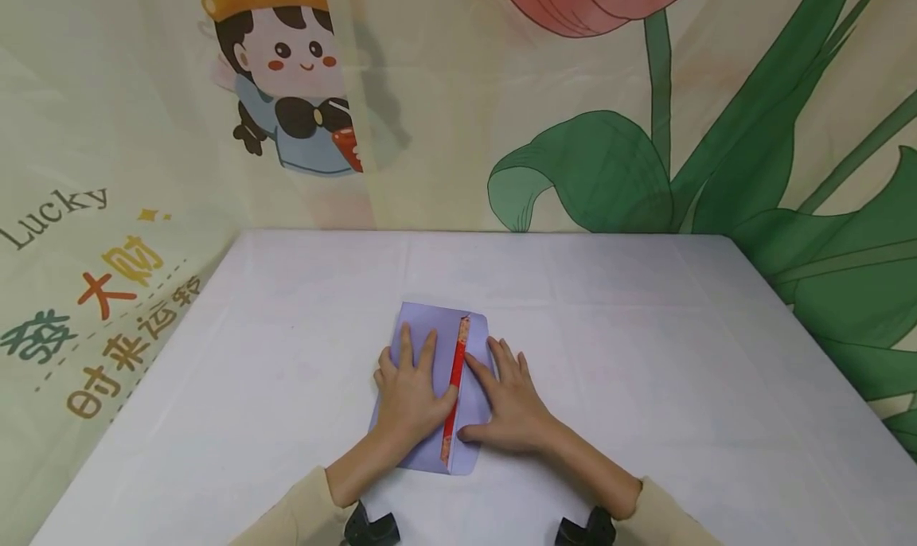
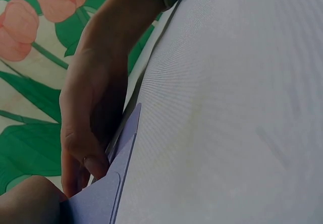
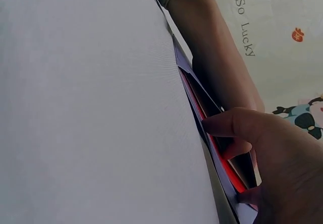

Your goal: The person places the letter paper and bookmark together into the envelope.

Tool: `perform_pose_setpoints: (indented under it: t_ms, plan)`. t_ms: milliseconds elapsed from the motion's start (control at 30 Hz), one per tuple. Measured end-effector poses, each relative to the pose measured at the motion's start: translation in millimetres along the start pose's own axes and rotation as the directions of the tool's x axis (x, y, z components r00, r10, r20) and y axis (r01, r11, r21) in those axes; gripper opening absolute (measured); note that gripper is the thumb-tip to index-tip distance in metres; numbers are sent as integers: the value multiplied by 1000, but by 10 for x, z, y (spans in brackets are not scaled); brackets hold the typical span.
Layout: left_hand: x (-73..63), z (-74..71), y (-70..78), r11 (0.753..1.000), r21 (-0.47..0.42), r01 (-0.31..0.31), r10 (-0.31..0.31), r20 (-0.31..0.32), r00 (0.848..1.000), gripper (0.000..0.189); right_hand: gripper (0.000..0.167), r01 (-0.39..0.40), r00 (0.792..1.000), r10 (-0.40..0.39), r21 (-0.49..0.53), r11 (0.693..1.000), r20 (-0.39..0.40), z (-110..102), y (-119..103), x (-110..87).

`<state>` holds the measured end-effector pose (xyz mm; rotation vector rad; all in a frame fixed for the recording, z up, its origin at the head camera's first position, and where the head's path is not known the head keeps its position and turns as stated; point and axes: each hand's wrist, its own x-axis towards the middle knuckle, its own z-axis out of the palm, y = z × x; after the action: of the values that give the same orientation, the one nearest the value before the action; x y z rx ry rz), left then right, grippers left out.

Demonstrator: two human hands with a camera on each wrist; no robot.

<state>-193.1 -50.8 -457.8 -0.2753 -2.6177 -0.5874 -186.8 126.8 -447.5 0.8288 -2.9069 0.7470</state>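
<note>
A purple envelope (image 1: pixel 430 319) lies on the table, its long side running away from me. Along its right part, a narrow strip of a red printed paper item (image 1: pixel 458 363) shows beside the flap (image 1: pixel 473 399); the remainder is hidden inside the envelope. My left hand (image 1: pixel 411 395) rests on the envelope with its fingers spread, the thumb reaching over the red strip. My right hand (image 1: pixel 517 407) is at the flap, thumb and index fingertips on it near the fold and spread apart. In the right wrist view the red edge (image 3: pixel 232 172) shows between the purple layers, close by the right fingertips.
A white cloth covers the table (image 1: pixel 616 315), which ends at a back edge against a printed curtain (image 1: pixel 444 108). Dark wrist straps (image 1: pixel 372 526) show at the bottom of the head view.
</note>
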Motion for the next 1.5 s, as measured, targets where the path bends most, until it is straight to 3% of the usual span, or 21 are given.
perform_pose_setpoints:
  t_ms: [900,1300,1500]
  plan:
    - [10,-8,-22,1000,21,-8,9,-4,1000,75,93,-5,999,-3,-146,989,-50,95,-74,60]
    - [-2,-4,-34,1000,21,3,-3,2,1000,75,93,-6,999,-2,-149,989,-52,130,-56,64]
    - [-15,-8,-2,998,43,35,-36,29,999,77,95,15,1000,-15,-77,997,4,66,16,48]
